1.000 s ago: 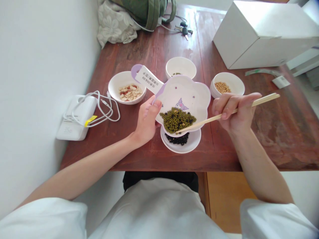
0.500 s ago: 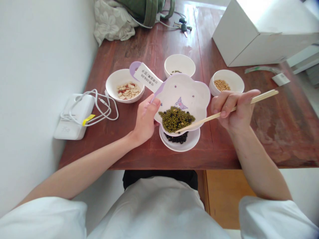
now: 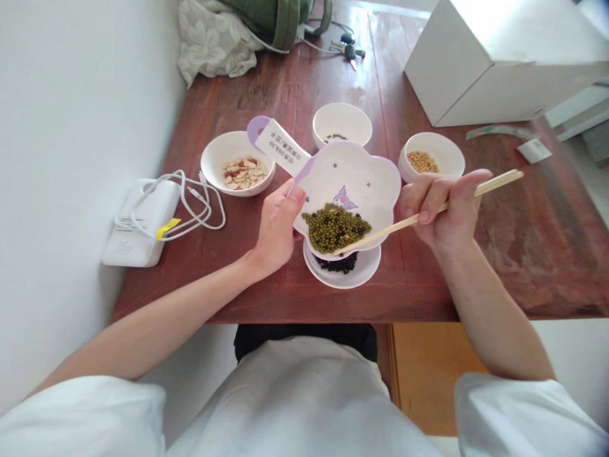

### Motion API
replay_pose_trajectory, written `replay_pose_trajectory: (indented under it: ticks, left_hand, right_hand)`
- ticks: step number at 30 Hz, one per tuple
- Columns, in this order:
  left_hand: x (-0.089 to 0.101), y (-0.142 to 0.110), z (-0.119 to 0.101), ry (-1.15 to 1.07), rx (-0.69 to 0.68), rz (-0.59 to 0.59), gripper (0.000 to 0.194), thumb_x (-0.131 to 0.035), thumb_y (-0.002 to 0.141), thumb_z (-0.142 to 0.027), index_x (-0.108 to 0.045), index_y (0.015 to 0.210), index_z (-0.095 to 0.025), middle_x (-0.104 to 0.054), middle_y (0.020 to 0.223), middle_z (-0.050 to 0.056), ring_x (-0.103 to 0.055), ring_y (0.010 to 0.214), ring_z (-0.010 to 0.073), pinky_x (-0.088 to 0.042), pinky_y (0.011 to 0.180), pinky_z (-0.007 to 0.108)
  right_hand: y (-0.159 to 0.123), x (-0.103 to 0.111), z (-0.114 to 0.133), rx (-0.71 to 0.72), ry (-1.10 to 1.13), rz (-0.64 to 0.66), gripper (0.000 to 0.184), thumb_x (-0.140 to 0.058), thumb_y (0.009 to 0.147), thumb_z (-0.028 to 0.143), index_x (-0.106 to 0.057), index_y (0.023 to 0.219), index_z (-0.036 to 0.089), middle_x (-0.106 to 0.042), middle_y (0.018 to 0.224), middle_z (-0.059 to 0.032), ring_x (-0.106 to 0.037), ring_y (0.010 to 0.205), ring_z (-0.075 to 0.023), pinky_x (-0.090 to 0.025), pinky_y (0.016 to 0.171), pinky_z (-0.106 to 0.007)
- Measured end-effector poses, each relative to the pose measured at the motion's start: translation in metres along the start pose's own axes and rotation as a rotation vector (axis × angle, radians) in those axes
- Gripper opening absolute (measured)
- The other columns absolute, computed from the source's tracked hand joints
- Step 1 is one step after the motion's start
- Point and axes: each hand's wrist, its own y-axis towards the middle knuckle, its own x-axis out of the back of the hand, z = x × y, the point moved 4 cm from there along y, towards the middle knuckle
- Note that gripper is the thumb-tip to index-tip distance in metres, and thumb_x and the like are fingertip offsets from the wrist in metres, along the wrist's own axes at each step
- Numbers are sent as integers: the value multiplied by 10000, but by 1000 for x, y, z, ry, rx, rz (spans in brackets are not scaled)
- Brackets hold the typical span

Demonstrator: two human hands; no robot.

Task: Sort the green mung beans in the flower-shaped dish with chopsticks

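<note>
Okay, quick read from across the room. Left hand is grasping the rim of a flower-shaped ceramic plate, tilted toward the person, its low side over a small white bowl of black beans. Mung beans flecked with black ones pool at that low side. Right hand is closed on wooden chopsticks, tips at the near rim, right by the pile. Plate sits mid-table, not far from the near edge of the wooden table.

Around it: bowl of peanuts toward the left edge, bowl with a few green beans behind, bowl of soybeans to the right. White printed card sticks out behind the plate.

Technique call: keep the tilt shallow, pin the rim firmly, keep the tips low and together, and take single beans so the pile doesn't slide over the rim.
</note>
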Motion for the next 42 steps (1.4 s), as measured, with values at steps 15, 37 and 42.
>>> replay_pose_trajectory:
  ticks: [15,37,42]
  left_hand:
    - [0,0,-1,-1,3,-4,628,-743,932,-806,-568,777,-223,-473,597,-39,-369,443,75,-198,372,240]
    - [0,-1,-1,-6,8,-12,579,-759,930,-778,-633,832,-222,-470,595,-33,-376,454,90,-203,382,261]
    - [-1,-1,-2,-9,19,-19,601,-765,923,-778,-576,779,-226,-472,594,-29,-372,458,91,-191,386,271]
  right_hand:
    - [0,-2,0,20,11,14,758,-564,953,877,-737,509,288,-571,465,-32,-508,393,-167,-402,452,-409]
    - [-1,0,-4,5,-13,15,764,-540,948,898,-763,516,309,-535,454,-26,-454,378,-166,-374,450,-418]
    - [0,0,-4,-12,-44,-5,798,-524,904,948,-733,478,306,-541,446,-28,-457,367,-157,-341,430,-412]
